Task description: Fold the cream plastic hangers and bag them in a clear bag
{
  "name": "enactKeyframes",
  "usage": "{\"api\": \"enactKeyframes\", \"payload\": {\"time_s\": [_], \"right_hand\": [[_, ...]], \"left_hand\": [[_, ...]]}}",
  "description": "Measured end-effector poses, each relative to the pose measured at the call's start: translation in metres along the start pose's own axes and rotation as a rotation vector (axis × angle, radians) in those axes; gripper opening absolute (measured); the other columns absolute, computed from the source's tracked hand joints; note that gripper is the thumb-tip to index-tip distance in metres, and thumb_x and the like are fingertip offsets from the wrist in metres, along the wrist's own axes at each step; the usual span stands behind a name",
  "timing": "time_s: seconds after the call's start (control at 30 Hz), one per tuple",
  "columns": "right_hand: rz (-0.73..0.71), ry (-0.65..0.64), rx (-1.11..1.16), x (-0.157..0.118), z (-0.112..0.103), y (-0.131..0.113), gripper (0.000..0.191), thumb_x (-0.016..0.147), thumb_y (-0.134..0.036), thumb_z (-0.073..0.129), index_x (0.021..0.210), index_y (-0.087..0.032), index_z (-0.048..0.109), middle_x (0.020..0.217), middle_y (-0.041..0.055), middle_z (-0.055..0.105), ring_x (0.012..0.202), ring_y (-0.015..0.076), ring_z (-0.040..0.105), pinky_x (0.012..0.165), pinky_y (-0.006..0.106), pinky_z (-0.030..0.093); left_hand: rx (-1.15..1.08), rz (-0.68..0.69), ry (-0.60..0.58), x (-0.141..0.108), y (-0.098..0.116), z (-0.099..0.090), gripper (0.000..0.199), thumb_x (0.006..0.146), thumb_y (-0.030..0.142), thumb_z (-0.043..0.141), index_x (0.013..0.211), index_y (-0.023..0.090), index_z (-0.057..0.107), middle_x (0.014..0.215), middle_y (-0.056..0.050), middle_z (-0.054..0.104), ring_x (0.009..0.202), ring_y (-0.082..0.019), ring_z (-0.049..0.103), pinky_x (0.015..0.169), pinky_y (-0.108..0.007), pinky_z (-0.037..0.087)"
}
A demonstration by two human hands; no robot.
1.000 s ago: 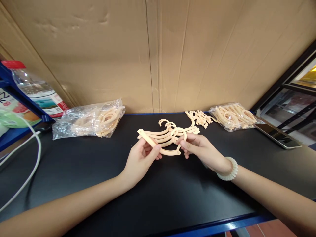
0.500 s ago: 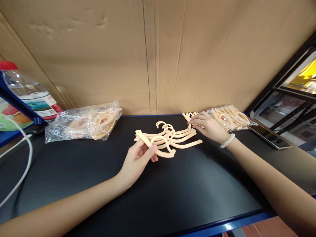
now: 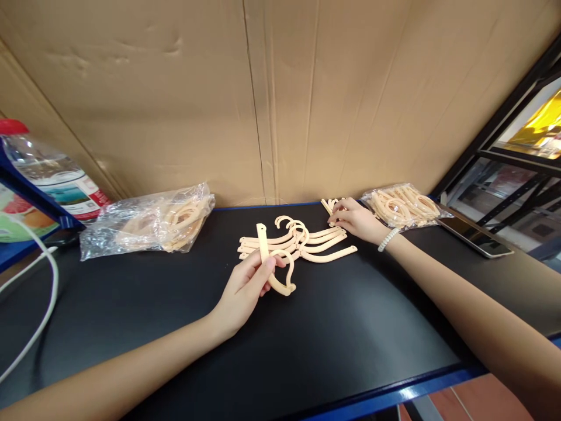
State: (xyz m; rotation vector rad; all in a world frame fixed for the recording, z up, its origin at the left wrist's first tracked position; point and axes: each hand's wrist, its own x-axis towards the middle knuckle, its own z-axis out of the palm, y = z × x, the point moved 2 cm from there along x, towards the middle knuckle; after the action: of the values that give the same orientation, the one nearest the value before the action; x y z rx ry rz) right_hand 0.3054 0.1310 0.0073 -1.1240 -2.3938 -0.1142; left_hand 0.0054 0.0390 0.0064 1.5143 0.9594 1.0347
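My left hand is closed round a cream plastic hanger piece, a straight arm with a curved hook, tilted above the table. Just behind it lie several cream hangers, overlapping, with their hooks toward the back. My right hand, wearing a beaded bracelet, reaches to the back right, with its fingers curled together by a small heap of cream plastic pieces. Whatever those fingertips grip is hidden.
Clear plastic bags of cream hanger parts lie at the back left and back right. A phone rests at the right. On the left are a bottle and a white cable. Cardboard rises behind the table.
My left hand has turned the hanger piece more upright and nearer to me. My right hand has shifted slightly left at the heap, fingers curling closer. The view has tilted a little.
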Motion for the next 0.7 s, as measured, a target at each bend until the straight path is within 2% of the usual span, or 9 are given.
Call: {"api": "enactKeyframes", "payload": {"time_s": [0.07, 0.17, 0.23, 0.33, 0.4, 0.53, 0.6, 0.7], "right_hand": [[0.032, 0.073, 0.043, 0.000, -0.002, -0.002, 0.021, 0.094, -0.023, 0.048, 0.096, -0.020, 0.069, 0.098, 0.0112, 0.056, 0.093, 0.0253, 0.055, 0.082, 0.040, 0.049], [0.141, 0.256, 0.173, 0.001, -0.011, -0.009, 0.022, 0.097, -0.032, 0.046, 0.102, -0.020, 0.064, 0.092, 0.0089, 0.056, 0.084, 0.0227, 0.056, 0.076, 0.037, 0.048], [0.238, 0.382, 0.306, 0.001, -0.019, -0.018, 0.024, 0.097, -0.037, 0.046, 0.105, -0.020, 0.060, 0.082, 0.0050, 0.056, 0.074, 0.0202, 0.056, 0.068, 0.034, 0.047], [0.337, 0.477, 0.553, -0.002, -0.028, -0.038, 0.027, 0.098, -0.041, 0.046, 0.112, -0.020, 0.056, 0.062, -0.0027, 0.051, 0.057, 0.0163, 0.051, 0.058, 0.030, 0.042], [0.371, 0.499, 0.726, -0.005, -0.030, -0.053, 0.028, 0.096, -0.041, 0.050, 0.113, -0.020, 0.055, 0.060, -0.0030, 0.054, 0.058, 0.0163, 0.054, 0.061, 0.031, 0.045], [0.445, 0.479, 1.041, -0.008, -0.032, -0.080, 0.026, 0.091, -0.040, 0.058, 0.109, -0.021, 0.059, 0.087, 0.0050, 0.067, 0.079, 0.0192, 0.062, 0.079, 0.037, 0.050], [0.477, 0.446, 1.168, -0.009, -0.031, -0.089, 0.024, 0.090, -0.039, 0.059, 0.107, -0.023, 0.061, 0.095, 0.0063, 0.068, 0.084, 0.0201, 0.063, 0.084, 0.039, 0.050], [0.512, 0.433, 1.307, -0.009, -0.031, -0.098, 0.019, 0.091, -0.040, 0.058, 0.099, -0.024, 0.064, 0.095, 0.0058, 0.068, 0.085, 0.0188, 0.062, 0.083, 0.036, 0.051]], "left_hand": [[-0.005, -0.002, 0.007, 0.000, 0.001, 0.000, 0.038, 0.088, 0.052, 0.054, 0.086, 0.016, 0.067, 0.079, -0.003, 0.058, 0.054, -0.009, 0.046, 0.045, -0.021, 0.038], [-0.026, -0.004, -0.010, -0.001, 0.003, 0.001, 0.040, 0.090, 0.053, 0.051, 0.089, 0.016, 0.065, 0.083, -0.005, 0.061, 0.050, -0.008, 0.046, 0.042, -0.020, 0.036], [-0.025, 0.004, -0.035, -0.002, 0.004, 0.002, 0.040, 0.092, 0.053, 0.047, 0.093, 0.016, 0.063, 0.079, -0.004, 0.062, 0.046, -0.008, 0.045, 0.042, -0.021, 0.035], [0.014, 0.024, -0.068, -0.003, 0.005, 0.002, 0.038, 0.095, 0.050, 0.043, 0.096, 0.016, 0.060, 0.067, 0.000, 0.059, 0.041, -0.007, 0.042, 0.041, -0.021, 0.032], [0.033, 0.022, -0.082, -0.003, 0.005, 0.002, 0.035, 0.095, 0.048, 0.044, 0.097, 0.016, 0.058, 0.064, 0.002, 0.057, 0.040, -0.006, 0.041, 0.040, -0.020, 0.031], [0.008, -0.011, -0.088, -0.003, 0.003, 0.004, 0.020, 0.087, 0.035, 0.062, 0.087, 0.017, 0.054, 0.068, 0.004, 0.055, 0.045, -0.005, 0.046, 0.044, -0.018, 0.038], [-0.042, -0.007, -0.120, -0.003, 0.003, 0.006, 0.022, 0.084, 0.030, 0.066, 0.078, 0.018, 0.049, 0.073, 0.003, 0.056, 0.048, -0.005, 0.051, 0.047, -0.018, 0.043], [-0.135, 0.031, -0.171, -0.003, 0.003, 0.008, 0.027, 0.083, 0.029, 0.067, 0.073, 0.017, 0.045, 0.086, 0.000, 0.058, 0.056, -0.008, 0.060, 0.054, -0.021, 0.051]]}}
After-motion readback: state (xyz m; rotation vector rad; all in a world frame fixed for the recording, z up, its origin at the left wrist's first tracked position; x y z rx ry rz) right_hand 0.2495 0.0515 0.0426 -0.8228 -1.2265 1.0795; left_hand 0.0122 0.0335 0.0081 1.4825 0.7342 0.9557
